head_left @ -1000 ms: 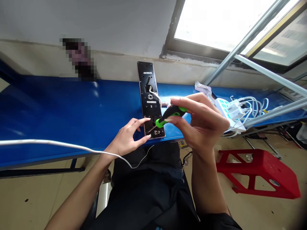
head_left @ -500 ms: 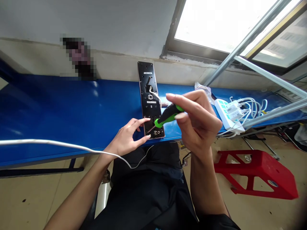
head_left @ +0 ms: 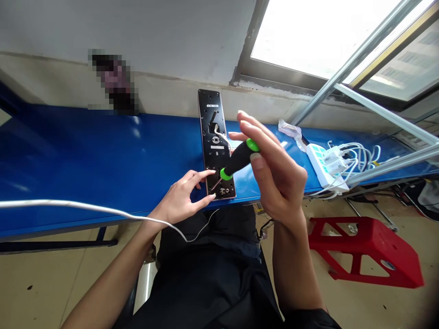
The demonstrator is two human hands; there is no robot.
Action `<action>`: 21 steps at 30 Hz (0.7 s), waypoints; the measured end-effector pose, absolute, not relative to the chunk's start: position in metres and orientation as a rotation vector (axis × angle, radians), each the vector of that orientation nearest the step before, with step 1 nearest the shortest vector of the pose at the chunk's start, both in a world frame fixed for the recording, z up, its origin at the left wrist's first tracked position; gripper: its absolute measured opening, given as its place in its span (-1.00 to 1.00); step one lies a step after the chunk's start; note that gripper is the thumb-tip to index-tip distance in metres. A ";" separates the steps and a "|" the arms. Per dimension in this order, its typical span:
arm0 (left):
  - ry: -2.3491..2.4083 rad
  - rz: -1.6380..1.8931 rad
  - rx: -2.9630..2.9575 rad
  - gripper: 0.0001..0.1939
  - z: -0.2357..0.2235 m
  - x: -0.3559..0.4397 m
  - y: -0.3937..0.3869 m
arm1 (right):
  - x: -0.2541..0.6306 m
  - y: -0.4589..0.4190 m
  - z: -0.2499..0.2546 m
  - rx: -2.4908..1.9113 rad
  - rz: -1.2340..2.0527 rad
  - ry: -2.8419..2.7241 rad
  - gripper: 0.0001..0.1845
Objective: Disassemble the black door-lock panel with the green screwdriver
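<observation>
A long black door lock panel point(head_left: 212, 100) lies on the blue bench with its screw-studded back up. A short post and a white cable point(head_left: 222, 135) stick out of its upper half. My left hand point(head_left: 183, 196) steadies the panel's near left corner, index finger on top and thumb at the bottom edge. In my right hand point(head_left: 279, 176) is a black and green screwdriver point(head_left: 240, 157), held between thumb and palm with the fingers stretched out. Its tilted shaft reaches down to the near left corner of the panel, between my left thumb and index finger.
On the right of the blue bench point(head_left: 85, 155) sits a white power strip point(head_left: 325, 167) with plugged adapters and tangled cables, beside a clear plastic bag point(head_left: 291, 130). A white cord point(head_left: 85, 206) crosses my left wrist. Metal frame bars point(head_left: 360, 50) rise right; a red stool point(head_left: 380, 246) stands below.
My right hand's fingers have opened out from a curled grip and extended along the screwdriver handle. The screwdriver tip stays at the panel's corner. My left hand has not moved.
</observation>
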State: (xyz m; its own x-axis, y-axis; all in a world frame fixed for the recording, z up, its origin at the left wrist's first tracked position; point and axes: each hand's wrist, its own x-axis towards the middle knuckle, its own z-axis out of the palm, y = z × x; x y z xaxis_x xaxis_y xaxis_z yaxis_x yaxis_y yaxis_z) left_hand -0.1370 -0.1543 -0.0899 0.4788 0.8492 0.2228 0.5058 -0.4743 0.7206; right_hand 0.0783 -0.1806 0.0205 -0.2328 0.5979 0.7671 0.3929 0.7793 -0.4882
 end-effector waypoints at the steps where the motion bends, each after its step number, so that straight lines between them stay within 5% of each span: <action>1: 1.118 0.778 2.149 -0.36 -0.090 -0.137 -0.154 | 0.079 -0.180 0.020 -0.733 0.273 -1.873 -0.50; 8: 1.113 0.772 2.134 -0.35 -0.089 -0.138 -0.155 | 0.079 -0.175 0.017 -0.698 0.024 -1.782 -0.64; 14: 1.117 0.778 2.147 -0.36 -0.089 -0.138 -0.155 | 0.077 -0.180 0.020 -0.660 0.286 -1.871 -0.51; 21: 1.117 0.771 2.134 -0.35 -0.090 -0.137 -0.154 | 0.077 -0.180 0.021 -0.740 0.036 -1.784 -0.68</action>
State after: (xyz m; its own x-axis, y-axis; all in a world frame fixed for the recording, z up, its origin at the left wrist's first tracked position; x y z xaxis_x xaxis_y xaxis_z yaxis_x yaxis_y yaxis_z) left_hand -0.1368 -0.1544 -0.0902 0.4764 0.8529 0.2136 0.5026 -0.4635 0.7297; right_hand 0.0775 -0.1796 0.0208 -0.1541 0.4963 0.8544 0.4615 0.8007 -0.3819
